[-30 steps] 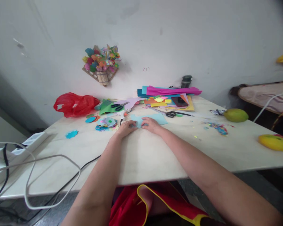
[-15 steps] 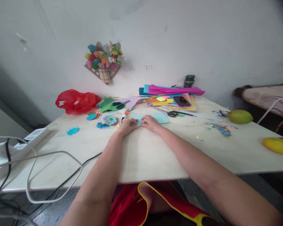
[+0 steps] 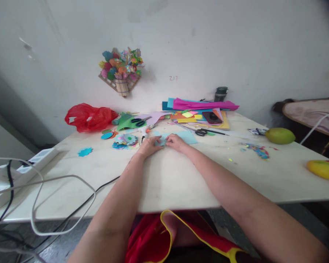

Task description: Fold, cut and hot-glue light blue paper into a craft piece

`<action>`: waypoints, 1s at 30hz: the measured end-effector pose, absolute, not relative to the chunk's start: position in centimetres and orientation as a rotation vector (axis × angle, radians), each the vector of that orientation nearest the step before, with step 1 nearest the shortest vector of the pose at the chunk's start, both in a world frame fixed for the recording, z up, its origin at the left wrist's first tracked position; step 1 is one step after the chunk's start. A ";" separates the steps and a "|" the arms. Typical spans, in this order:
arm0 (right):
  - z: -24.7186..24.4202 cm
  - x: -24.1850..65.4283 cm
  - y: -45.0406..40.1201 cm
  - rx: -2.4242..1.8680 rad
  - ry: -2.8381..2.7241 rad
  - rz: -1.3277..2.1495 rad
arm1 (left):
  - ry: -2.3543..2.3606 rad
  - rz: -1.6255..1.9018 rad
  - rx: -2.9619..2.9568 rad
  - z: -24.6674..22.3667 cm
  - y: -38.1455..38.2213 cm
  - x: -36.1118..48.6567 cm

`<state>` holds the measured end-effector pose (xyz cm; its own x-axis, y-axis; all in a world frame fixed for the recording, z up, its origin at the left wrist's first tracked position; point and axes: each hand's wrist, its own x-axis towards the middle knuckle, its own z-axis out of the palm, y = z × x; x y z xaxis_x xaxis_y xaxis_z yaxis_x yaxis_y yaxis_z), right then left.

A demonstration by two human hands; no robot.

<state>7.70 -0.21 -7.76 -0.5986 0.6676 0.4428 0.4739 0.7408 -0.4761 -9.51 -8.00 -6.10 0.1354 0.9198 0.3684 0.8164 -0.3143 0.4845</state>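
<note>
Near the middle of the table, my left hand (image 3: 151, 146) and my right hand (image 3: 176, 142) face each other with their fingertips close together. Between them is a small light blue paper piece (image 3: 161, 141), gripped by the fingers of both hands and partly hidden by them. A larger light blue sheet (image 3: 189, 137) lies flat just behind my right hand. To the left of my left hand sits a pile of scalloped paper flowers (image 3: 125, 140), and a hot glue gun (image 3: 144, 131) lies right behind that hand.
Scissors (image 3: 200, 132) and a phone (image 3: 212, 117) lie behind right, near stacked coloured paper (image 3: 200, 105). Green-handled scissors (image 3: 137, 121) and a red plastic bag (image 3: 90, 117) are behind left. A power strip (image 3: 41, 157) with loose cables occupies the left edge; mangoes (image 3: 280, 135) sit right.
The fingers of both hands have shifted slightly on the small blue piece, and my left hand's fingers are a little more raised. The objects on the table have not moved.
</note>
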 end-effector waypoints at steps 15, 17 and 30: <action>-7.5 7.8 -0.1 -0.871 -2.358 0.358 | 1.617 1.039 2.410 -5.5 -8.2 -9.4; -7.4 7.8 -0.3 -0.871 -2.377 0.339 | 1.611 1.002 2.441 -5.5 -8.2 -9.3; -7.2 7.7 -0.9 -0.831 -2.441 0.242 | 1.662 1.040 2.285 -6.1 -7.9 -9.0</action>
<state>7.66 -0.87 -7.23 -0.6611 0.6089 0.4385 0.5110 0.7932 -0.3310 -9.03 -7.87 -6.06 0.1557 0.8794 0.4499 0.7893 -0.3846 0.4787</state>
